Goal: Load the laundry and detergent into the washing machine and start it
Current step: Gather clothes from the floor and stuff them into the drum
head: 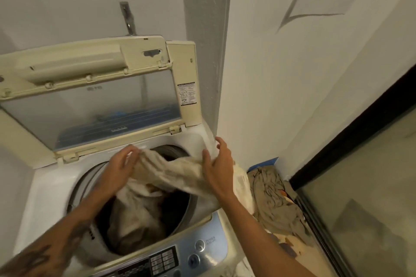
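Note:
A white top-loading washing machine [48, 200] stands below me with its lid [94, 101] raised against the wall. A long cream cloth [173, 173] stretches across the drum opening and trails over the machine's right edge. My left hand [120, 170] grips the cloth's left end above the drum. My right hand [218, 165] holds the cloth near the drum's right rim, fingers partly spread. More pale laundry [132, 213] lies inside the drum. The control panel [171, 258] with buttons runs along the front edge.
A pile of khaki and patterned clothes [273, 198] lies on the floor to the right of the machine. A glass door with a black frame [360, 186] closes off the right side. A white wall corner [216, 51] stands close behind the machine.

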A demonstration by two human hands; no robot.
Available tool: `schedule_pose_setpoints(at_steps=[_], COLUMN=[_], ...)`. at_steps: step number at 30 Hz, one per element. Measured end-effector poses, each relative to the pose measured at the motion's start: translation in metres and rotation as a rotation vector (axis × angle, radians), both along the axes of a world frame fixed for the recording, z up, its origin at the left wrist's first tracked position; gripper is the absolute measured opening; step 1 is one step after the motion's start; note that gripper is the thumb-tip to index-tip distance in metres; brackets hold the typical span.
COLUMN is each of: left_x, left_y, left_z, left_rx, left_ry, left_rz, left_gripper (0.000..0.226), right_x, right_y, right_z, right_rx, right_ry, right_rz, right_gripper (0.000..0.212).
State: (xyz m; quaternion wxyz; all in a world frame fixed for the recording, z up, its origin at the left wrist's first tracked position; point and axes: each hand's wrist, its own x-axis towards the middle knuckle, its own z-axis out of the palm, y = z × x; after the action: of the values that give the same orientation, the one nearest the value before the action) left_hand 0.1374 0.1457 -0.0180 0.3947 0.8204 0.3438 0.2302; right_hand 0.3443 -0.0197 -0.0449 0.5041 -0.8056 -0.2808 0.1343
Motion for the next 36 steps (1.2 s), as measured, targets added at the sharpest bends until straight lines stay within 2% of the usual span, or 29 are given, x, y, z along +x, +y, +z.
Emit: schedule_pose_setpoints(at_steps=[2,4,8,10,13,16,20,24,28,32,36], left_x=[-0.052,-0.091,-0.104,-0.086,-0.031,0.051,0.168,0.264,0.33,0.373,0.406], left_y=[0.025,0.04,0.028,0.018,-0.003,-0.036,-0.09,-0.153,-0.202,-0.23,-0.239], left_z=[-0.001,-0.013,-0.043,-0.049,-0.032,-0.001,0.014,-0.012,-0.062,-0.129,-0.226], left_rx=[0.088,0.164,0.139,0.216,0.241,0.296,0.301,0.236,0.195,0.121,0.031], left_ry=[0.249,0.506,0.773,0.734,0.454,0.25,0.101,0.112,0.164,0.23,0.364], left_rz=[-0.034,0.028,0.03,0.003,0.026,-0.022,-0.196,-0.372,-0.422,-0.44,-0.42], left_gripper=[0.025,0.022,0.03,0.043,0.026,0.012,0.021,0.025,0.028,0.033,0.038], right_x=[-0.028,-0.054,-0.07,-0.056,-0.02,0.025,0.083,0.138,0.19,0.237,0.278], right_y=[0.008,0.015,0.014,0.005,-0.016,-0.048,-0.101,-0.151,-0.193,-0.22,-0.235], right_z=[0.005,0.008,0.009,0.011,0.014,0.014,0.0,-0.03,-0.066,-0.121,-0.214], right_rx=[0.052,0.068,0.053,0.08,0.104,0.06,-0.044,-0.171,-0.229,-0.281,-0.364], right_ry=[0.037,0.062,0.032,0.024,-0.015,-0.036,-0.048,-0.048,-0.071,-0.05,-0.008], right_rz=[0.143,0.278,0.347,0.316,0.22,0.122,0.015,-0.06,-0.101,-0.142,-0.136], right_gripper=[0.047,0.047,0.047,0.046,0.043,0.041,0.045,0.05,0.05,0.049,0.053])
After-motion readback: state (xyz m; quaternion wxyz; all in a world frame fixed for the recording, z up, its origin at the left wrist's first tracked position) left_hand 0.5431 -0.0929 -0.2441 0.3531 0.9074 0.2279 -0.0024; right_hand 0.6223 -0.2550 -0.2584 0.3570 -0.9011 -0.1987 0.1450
